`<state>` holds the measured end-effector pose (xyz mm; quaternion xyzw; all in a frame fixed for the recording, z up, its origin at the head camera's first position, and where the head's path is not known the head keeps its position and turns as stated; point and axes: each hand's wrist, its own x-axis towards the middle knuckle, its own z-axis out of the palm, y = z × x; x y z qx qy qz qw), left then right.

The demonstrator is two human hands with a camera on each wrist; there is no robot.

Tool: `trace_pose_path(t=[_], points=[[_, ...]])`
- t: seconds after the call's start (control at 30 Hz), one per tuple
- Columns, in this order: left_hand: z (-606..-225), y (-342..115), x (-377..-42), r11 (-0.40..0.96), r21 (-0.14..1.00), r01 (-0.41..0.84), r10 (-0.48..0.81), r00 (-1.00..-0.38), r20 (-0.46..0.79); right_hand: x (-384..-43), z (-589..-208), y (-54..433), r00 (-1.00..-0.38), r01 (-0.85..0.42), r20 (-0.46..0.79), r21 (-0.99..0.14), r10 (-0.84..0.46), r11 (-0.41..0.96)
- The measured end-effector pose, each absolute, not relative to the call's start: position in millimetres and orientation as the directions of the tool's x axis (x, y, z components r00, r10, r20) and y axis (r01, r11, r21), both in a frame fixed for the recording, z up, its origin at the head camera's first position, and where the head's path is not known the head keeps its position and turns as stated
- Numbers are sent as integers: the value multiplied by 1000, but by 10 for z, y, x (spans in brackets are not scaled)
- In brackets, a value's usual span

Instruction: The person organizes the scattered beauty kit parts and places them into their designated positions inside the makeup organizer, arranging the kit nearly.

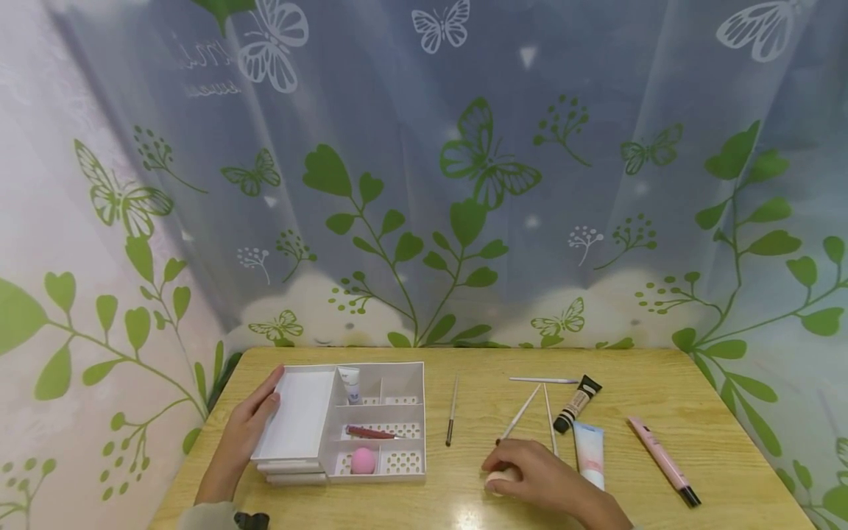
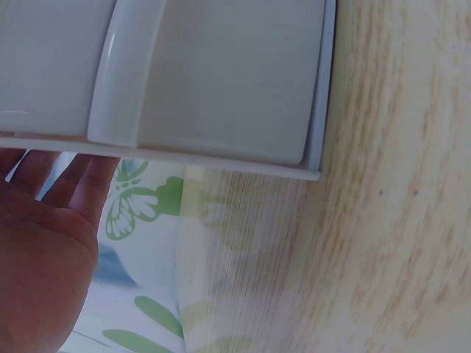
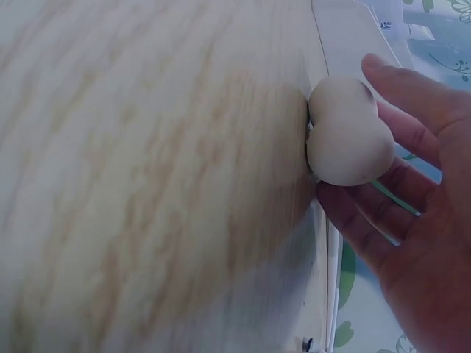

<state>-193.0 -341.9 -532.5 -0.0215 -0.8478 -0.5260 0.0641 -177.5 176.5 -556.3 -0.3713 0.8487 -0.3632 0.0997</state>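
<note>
A white desktop organizer (image 1: pixel 298 412) stands at the table's left, drawer fronts toward me. My left hand (image 1: pixel 246 425) rests along its left side, fingers extended against the wall (image 2: pixel 243 168). In the organizer's right compartments are a small white tube (image 1: pixel 350 386), a slim red tube (image 1: pixel 371 433) and a round pink sponge (image 1: pixel 363 461). On the right, my right hand (image 1: pixel 539 475) holds a beige gourd-shaped makeup sponge (image 3: pixel 349 140) between thumb and fingers, low at the tabletop. In the head view, the fingers partly cover the sponge.
Beyond the right hand lie several thin brushes (image 1: pixel 520 416), a black-and-beige tube (image 1: pixel 576 405) and a blue-and-pink tube (image 1: pixel 589 450). A long pink tube (image 1: pixel 662 460) is farther right. One brush (image 1: pixel 453 412) lies beside the organizer. A patterned curtain (image 1: pixel 424 184) hangs behind the table (image 1: pixel 689 397).
</note>
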Motion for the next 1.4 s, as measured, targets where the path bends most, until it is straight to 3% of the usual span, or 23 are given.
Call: trace_pose_path(t=[0.2, 0.5, 0.9, 1.4], points=[[-5337, -3419, -1926, 450, 887, 105, -30, -991, 132, -1758, -5547, 1790, -672, -615, 137, -652, -728, 444], [-5369, -3438, -1930, 449, 888, 104, -29, -991, 131, -1763, -5533, 1821, -650, -606, 126, -681, -749, 411], [-5363, -3429, -1932, 429, 894, 125, -29, -988, 152, -1793, -5526, 1812, -713, -526, 100, -730, -694, 435], [-5341, -3423, -1929, 424, 900, 105, -34, -991, 131, -1780, -5562, 1699, -707, -565, 216, -745, -673, 354]])
